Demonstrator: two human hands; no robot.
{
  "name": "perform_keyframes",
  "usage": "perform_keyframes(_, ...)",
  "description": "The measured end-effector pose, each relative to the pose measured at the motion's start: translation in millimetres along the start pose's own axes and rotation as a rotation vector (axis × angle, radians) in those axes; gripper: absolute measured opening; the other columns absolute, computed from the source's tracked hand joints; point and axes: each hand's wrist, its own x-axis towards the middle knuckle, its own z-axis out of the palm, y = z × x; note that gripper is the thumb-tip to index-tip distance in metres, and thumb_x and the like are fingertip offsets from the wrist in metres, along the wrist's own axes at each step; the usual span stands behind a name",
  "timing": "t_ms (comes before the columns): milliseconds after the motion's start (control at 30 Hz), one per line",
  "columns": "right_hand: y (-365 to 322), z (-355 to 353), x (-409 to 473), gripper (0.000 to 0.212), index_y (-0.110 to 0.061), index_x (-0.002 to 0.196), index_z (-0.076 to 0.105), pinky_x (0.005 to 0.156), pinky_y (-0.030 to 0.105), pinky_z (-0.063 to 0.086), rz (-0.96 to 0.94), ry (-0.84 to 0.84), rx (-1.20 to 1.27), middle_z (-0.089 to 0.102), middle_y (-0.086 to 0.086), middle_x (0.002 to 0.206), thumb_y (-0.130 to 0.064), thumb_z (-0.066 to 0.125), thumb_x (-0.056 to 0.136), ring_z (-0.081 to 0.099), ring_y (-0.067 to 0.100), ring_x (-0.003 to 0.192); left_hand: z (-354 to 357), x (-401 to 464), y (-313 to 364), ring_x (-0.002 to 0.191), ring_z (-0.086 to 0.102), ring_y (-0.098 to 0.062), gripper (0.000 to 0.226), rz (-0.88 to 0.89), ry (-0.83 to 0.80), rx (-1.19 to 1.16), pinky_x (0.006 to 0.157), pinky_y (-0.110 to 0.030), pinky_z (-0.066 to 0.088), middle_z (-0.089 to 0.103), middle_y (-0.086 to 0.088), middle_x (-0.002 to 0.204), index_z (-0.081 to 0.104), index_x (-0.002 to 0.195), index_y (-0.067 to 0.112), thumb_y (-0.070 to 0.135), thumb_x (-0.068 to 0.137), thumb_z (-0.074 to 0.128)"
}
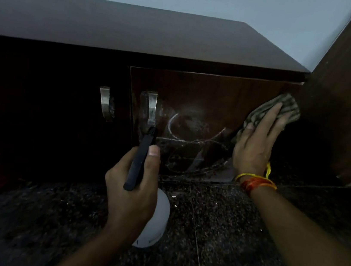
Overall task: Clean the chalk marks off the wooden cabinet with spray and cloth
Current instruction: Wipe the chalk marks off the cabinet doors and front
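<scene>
A low, dark wooden cabinet sits on a speckled stone floor. Its right door has white chalk marks on it: curved lines and a cloudy smear, from just beside the door's metal handle down to the door's bottom edge. A second handle is on the left door, which is so dark that little else shows there.

The right hand lies flat against the door near its right edge. Its fingers are pressed close together and push a striped cloth onto the wood. The cloth is up near the door's top right corner, beside the chalk lines, and may just touch the end of one. A tall brown panel stands right next to it, so there is little room on that side. To the left the door is open all the way to the handle. Orange and yellow threads are tied on the wrist.

The left hand is wrapped around a spray bottle. Its thumb rests along the black spray head, which points at the door below the handle. The hand hides much of the white bottle, and its other fingers are hidden behind it. Something reddish at the far left is cut off and hard to make out.
</scene>
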Motion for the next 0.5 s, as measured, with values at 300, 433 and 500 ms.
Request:
perform_keyframes(300, -20, 11, 9, 0.065, -0.010, 0.150, 0.005, 0.120, 0.033, 0.006, -0.069, 0.059, -0.074, 0.005, 0.027, 0.156, -0.019, 0.031, 0.091, 0.005, 0.044, 0.144, -10, 1, -8, 0.052, 0.047, -0.030, 0.045, -0.015, 0.031, 0.033, 0.048, -0.035, 0.040, 0.052, -0.017, 0.067, 0.058, 0.077, 0.010, 0.053, 0.092, 0.052)
perform_keyframes(433, -46, 27, -1, 0.067, -0.009, 0.150, 0.008, 0.116, 0.056, 0.014, -0.274, 0.047, -0.184, 0.009, 0.027, 0.155, -0.013, 0.038, 0.090, 0.007, 0.048, 0.141, -14, 0, -11, 0.051, 0.047, -0.025, 0.046, -0.010, 0.026, 0.044, 0.050, -0.036, 0.040, 0.052, -0.014, 0.069, 0.058, 0.076, 0.013, 0.055, 0.090, 0.045)
perform_keyframes(500, -53, 35, -17, 0.064, -0.006, 0.149, 0.011, 0.115, 0.058, 0.013, -0.334, -0.013, -0.197, 0.012, 0.030, 0.153, -0.010, 0.040, 0.092, 0.007, 0.051, 0.140, -14, 0, -11, 0.051, 0.047, -0.025, 0.043, -0.013, 0.026, 0.041, 0.051, -0.037, 0.040, 0.051, -0.013, 0.069, 0.057, 0.076, 0.016, 0.055, 0.089, 0.045)
